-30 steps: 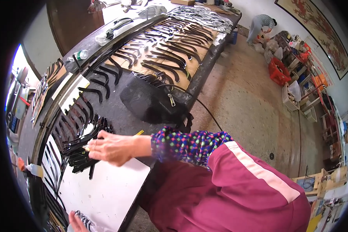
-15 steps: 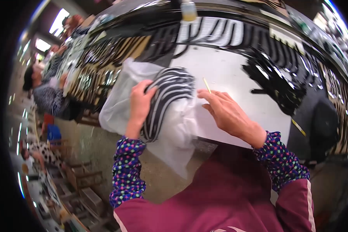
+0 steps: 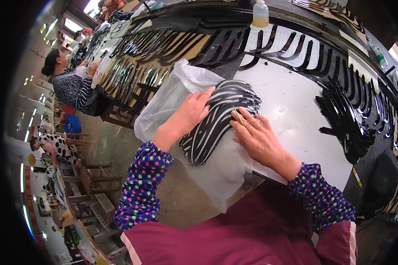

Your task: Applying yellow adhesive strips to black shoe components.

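While the left hand (image 3: 190,115) is touching the striped strip bundle (image 3: 223,115) near centre (can't tell if it's gripping), the right hand (image 3: 260,138) is pinching a slim yellow tool (image 3: 238,115) over it. I'd be keeping that tip off the strips. The plastic bag (image 3: 223,179) is drooping past the edge at six o'clock; bare white board (image 3: 292,101) is stretching toward two.

Striped black-and-white bundle (image 3: 212,132), spotted blue sleeves (image 3: 141,185), maroon top (image 3: 234,234)

Workshop: long dark bench (image 3: 229,67) laid with curved black strips (image 3: 327,62) in rows, plus a thick striped bundle (image 3: 221,102); squeeze bottle (image 3: 260,15) of yellowish liquid; co-worker (image 3: 70,84) at same bench; wooden stool (image 3: 89,180) and strip light (image 3: 25,217) at left
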Action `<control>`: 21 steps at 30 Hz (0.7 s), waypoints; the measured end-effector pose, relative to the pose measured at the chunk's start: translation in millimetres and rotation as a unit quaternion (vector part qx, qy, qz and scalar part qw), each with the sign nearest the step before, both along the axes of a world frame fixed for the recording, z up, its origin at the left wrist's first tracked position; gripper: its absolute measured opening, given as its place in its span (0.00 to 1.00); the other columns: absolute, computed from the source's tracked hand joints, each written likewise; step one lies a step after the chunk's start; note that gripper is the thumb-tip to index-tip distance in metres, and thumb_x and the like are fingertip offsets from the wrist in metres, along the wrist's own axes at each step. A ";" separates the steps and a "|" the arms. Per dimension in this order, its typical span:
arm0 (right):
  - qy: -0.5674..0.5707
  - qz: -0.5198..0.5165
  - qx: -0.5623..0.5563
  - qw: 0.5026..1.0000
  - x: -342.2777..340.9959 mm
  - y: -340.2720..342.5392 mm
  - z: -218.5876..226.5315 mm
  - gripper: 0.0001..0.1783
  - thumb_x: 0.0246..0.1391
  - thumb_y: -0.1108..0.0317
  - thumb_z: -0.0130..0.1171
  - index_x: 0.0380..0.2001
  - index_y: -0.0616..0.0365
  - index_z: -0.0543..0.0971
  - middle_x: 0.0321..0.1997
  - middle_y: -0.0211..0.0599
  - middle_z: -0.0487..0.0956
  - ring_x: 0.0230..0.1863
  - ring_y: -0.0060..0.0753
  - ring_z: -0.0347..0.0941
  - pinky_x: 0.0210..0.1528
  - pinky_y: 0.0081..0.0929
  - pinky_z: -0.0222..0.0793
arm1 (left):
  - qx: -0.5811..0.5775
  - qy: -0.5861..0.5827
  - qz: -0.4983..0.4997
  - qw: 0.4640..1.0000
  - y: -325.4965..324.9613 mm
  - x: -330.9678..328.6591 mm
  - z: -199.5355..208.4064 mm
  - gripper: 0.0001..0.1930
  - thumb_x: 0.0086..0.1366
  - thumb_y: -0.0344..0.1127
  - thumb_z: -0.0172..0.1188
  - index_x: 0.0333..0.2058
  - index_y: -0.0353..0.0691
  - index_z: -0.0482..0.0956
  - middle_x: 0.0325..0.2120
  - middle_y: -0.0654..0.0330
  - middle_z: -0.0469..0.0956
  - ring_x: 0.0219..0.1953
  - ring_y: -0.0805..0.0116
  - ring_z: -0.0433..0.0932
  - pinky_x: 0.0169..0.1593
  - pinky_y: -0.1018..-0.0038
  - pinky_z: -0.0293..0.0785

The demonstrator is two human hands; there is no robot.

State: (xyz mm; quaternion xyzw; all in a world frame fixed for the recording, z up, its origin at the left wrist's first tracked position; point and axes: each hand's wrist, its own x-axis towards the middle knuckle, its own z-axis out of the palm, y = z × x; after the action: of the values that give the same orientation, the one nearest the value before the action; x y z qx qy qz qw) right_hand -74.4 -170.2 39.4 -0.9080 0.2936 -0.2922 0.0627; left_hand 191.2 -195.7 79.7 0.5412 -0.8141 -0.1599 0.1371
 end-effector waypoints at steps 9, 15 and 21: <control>-0.036 0.060 -0.019 0.997 29.5 -5.6 11.2 0.24 0.62 0.61 0.60 0.58 0.56 0.73 0.68 0.40 0.71 0.75 0.38 0.58 0.70 0.48 0.51 | -0.013 0.003 0.011 1.000 -15.9 4.9 8.2 0.31 0.66 0.29 0.56 0.67 0.41 0.61 0.52 0.43 0.75 0.56 0.43 0.72 0.60 0.59 0.69; -0.031 0.031 0.027 0.999 43.4 -7.4 -13.3 0.23 0.63 0.60 0.57 0.58 0.56 0.73 0.66 0.41 0.73 0.73 0.38 0.61 0.72 0.50 0.47 | 0.033 0.009 0.025 0.999 -21.2 16.6 1.3 0.27 0.61 0.30 0.59 0.60 0.36 0.69 0.52 0.42 0.75 0.56 0.43 0.73 0.60 0.59 0.69; -0.059 0.030 0.007 0.998 42.4 -7.3 -19.0 0.23 0.63 0.60 0.57 0.59 0.57 0.73 0.66 0.40 0.73 0.73 0.38 0.60 0.73 0.48 0.47 | 0.062 -0.031 0.036 0.997 -36.4 17.9 11.3 0.21 0.59 0.32 0.61 0.51 0.32 0.74 0.46 0.39 0.78 0.52 0.41 0.76 0.56 0.60 0.72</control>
State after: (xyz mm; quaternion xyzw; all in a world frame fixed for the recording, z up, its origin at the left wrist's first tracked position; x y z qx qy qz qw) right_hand -31.9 -177.5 20.4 -0.8971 0.2642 -0.3412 0.0949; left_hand 209.1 -232.1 91.0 0.5822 -0.7866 -0.1880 0.0831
